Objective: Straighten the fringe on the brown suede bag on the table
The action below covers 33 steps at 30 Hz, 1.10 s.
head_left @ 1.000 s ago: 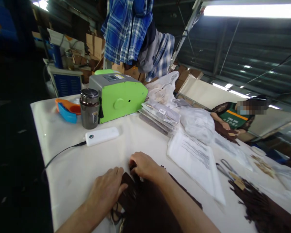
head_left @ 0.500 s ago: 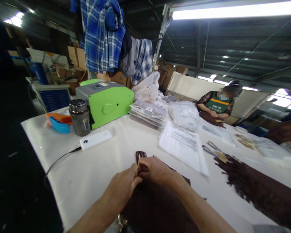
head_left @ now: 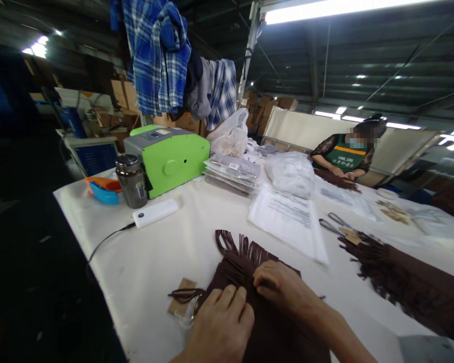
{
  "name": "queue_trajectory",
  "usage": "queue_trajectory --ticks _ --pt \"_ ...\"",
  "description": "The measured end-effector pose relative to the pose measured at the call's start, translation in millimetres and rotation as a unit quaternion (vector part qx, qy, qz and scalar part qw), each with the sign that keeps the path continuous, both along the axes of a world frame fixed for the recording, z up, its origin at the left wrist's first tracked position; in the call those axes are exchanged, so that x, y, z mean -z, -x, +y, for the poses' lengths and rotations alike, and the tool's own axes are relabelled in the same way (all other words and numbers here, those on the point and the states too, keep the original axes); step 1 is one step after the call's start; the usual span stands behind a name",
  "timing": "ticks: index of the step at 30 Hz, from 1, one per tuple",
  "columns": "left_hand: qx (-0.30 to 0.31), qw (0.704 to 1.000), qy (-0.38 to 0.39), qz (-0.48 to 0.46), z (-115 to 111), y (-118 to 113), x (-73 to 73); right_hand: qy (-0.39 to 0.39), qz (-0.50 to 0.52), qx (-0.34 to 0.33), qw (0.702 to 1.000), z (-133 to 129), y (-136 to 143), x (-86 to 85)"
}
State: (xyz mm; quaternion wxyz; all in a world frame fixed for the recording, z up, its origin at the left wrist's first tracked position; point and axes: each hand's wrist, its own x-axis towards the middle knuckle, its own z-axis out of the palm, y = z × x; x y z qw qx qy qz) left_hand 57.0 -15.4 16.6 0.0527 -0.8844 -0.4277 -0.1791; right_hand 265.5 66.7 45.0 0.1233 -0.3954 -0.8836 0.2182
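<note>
A dark brown fringed scarf [head_left: 232, 269] lies on the table in front of me, its fringe spread toward the far side. My left hand [head_left: 225, 317] rests on its left part with fingers curled into the fabric. Farther right, my right hand [head_left: 282, 287] has its fingers closed on the scarf just below the fringe; the fingertips are partly hidden. Beside my left hand, a brown cardboard tag [head_left: 183, 295] with dark strands across it sticks out, next to a gold-coloured metal piece [head_left: 195, 306].
A power bank [head_left: 156, 213] with a cable, a steel flask [head_left: 132, 184] and a green machine [head_left: 177, 164] stand at left. Plastic bags [head_left: 287, 222] lie ahead. Scissors [head_left: 335, 224] and another brown fringed cloth [head_left: 412, 277] are at right. A co-worker [head_left: 344, 151] works beyond.
My hands have parted from a pinch together near the fringe. The left came down and toward me, the right shifted right. The fringe and the cardboard tag now show.
</note>
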Motion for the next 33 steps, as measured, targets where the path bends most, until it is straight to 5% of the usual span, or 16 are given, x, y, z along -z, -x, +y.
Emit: queue_trajectory --ticks 4,7,13,21,25,28,33 --pt "-0.128 0.985 0.115 -0.014 -3.1 66.9 -5.8 -0.036 0.059 0.007 0.998 -7.7 23.7 -22.1" --pt "-0.198 0.956 0.215 0.012 4.8 100.8 1.0 -0.045 0.079 -0.041 0.995 -17.8 46.4 -23.5" --pt "-0.193 0.958 0.202 0.059 13.5 103.3 16.1 -0.047 -0.048 -0.072 0.995 -33.6 53.5 6.0" --pt "-0.227 0.954 0.168 0.101 9.8 108.9 15.8 0.008 0.060 -0.015 0.998 -44.6 36.0 22.0" --pt "-0.181 0.963 0.195 0.051 8.3 92.0 -8.6 0.086 0.156 0.035 0.983 -42.9 31.9 20.3" --pt "-0.120 0.977 0.171 0.032 6.5 54.1 -26.5 0.134 0.229 0.056 0.963 -40.4 27.5 19.1" --pt "0.072 0.991 0.089 0.075 -3.0 -7.4 -17.2 0.134 0.269 0.064 0.952 -38.1 24.2 23.8"
